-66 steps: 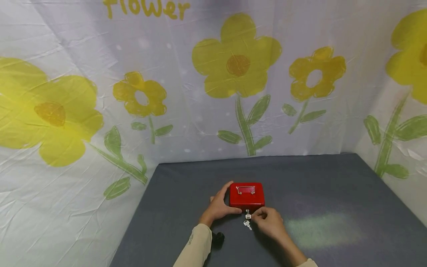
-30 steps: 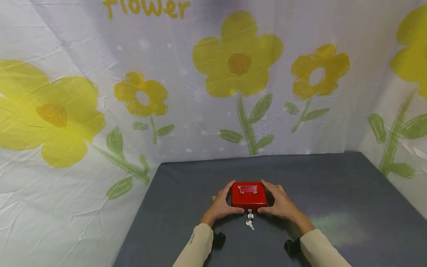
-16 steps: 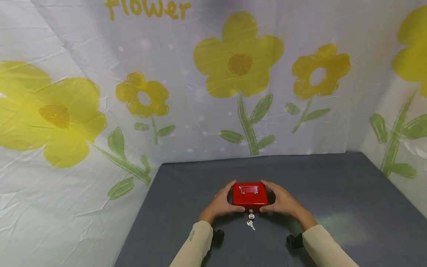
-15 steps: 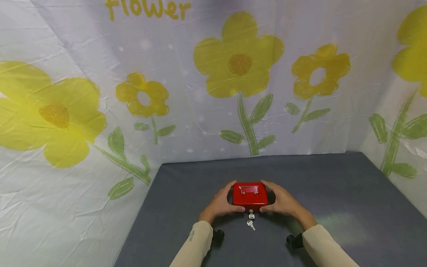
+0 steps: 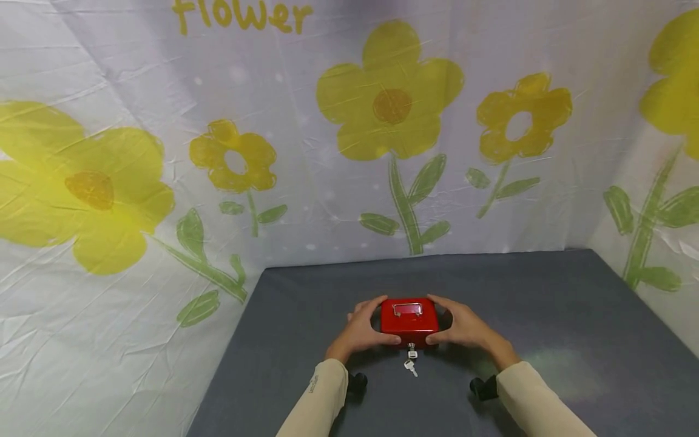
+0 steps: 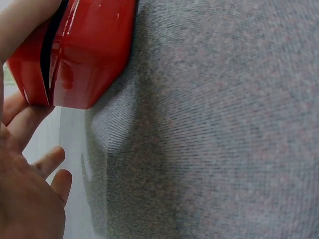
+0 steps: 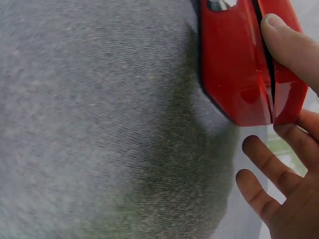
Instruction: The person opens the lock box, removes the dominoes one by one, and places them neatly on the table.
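Note:
A small red cash box (image 5: 409,332) with a wire handle (image 5: 408,309) folded on its lid sits on the grey table. One key is in the front lock (image 7: 219,4), and another key (image 5: 411,368) hangs from it. My left hand (image 5: 360,328) grips the lid's left side, thumb at the front and fingers toward the back. On the other side my right hand (image 5: 464,326) holds the lid likewise, its thumb (image 7: 284,42) on the lid's front edge. Both wrist views show a narrow dark gap between lid and body. The inside is hidden.
The dark grey tabletop (image 5: 306,303) runs back to a white cloth backdrop (image 5: 327,200) printed with yellow flowers. Black wrist devices, such as the one under the right wrist (image 5: 483,389), stick inward from both beige sleeves.
My right hand has left the key and moved to the box's right side, matching my left. Since half a second ago both thumbs have risen slightly at the lid's front.

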Tool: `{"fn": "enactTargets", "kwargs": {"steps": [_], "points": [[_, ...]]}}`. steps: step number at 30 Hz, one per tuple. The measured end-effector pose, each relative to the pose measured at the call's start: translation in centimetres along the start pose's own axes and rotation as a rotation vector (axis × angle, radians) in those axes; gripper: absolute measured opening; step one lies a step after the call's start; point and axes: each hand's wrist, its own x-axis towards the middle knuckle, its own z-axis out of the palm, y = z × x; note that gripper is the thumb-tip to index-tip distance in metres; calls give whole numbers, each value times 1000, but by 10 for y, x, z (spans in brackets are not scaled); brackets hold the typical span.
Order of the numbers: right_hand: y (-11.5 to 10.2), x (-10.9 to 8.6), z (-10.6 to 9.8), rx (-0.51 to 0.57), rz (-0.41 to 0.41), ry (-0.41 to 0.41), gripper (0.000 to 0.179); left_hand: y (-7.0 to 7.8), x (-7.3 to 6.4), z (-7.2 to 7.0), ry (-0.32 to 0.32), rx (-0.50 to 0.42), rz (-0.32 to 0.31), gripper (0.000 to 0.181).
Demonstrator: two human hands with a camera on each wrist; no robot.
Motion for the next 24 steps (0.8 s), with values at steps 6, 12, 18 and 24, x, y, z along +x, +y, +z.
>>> {"fn": "enactTargets", "kwargs": {"steps": [6,12,18,24], "points": [[-1,1,-3,-5,-9,-14,98,2,-1,-2,-1,2,-10,98],[-2,-1,-2,-74,-71,-2,100,1,-1,-2,2,-4,-21,99],[-6,-6,-2,-147,-100,19,98,0,0,-3,1,-1,-35,100],[-9,-6,-6,-186,-110,38,90,3,1,-6,-20,21,-52,101]]}}
